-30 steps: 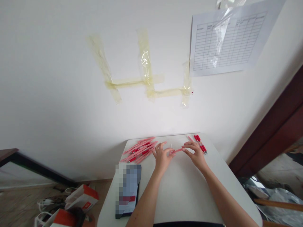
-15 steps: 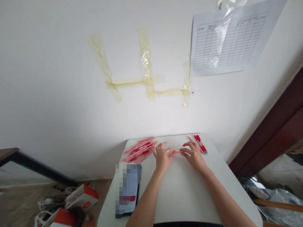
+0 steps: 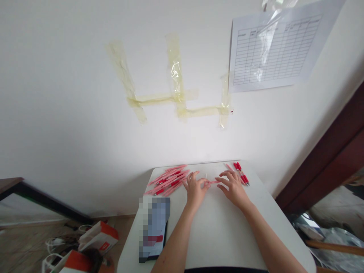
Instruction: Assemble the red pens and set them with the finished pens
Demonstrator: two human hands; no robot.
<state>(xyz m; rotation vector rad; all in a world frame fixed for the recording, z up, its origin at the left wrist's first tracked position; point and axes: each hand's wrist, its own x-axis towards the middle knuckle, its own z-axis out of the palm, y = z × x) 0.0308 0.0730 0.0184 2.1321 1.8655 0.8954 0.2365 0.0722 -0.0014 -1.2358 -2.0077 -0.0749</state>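
Note:
My left hand (image 3: 196, 189) pinches one end of a thin pink-red pen (image 3: 212, 182) between thumb and forefinger, with its other fingers raised. The pen lies roughly level, just above the white table (image 3: 218, 231). At the pen's other end is my right hand (image 3: 234, 189); its forefinger reaches the tip and its thumb is a little apart below. A small whitish upright piece (image 3: 206, 176) shows behind the left fingers; its kind is unclear. To the left lies a pile of pink and red pens (image 3: 167, 180). Several red pens (image 3: 241, 174) rest beyond my right hand.
A phone (image 3: 155, 229), partly blurred out, lies at the table's left. The white wall (image 3: 193, 144) rises behind the table, bearing yellowed tape (image 3: 176, 76) and a printed sheet (image 3: 275, 49). White-and-orange bags (image 3: 99, 237) stand on the floor at left.
My right thumb has parted slightly from the forefinger at the pen's end. The left hand keeps its pinch in nearly the same place.

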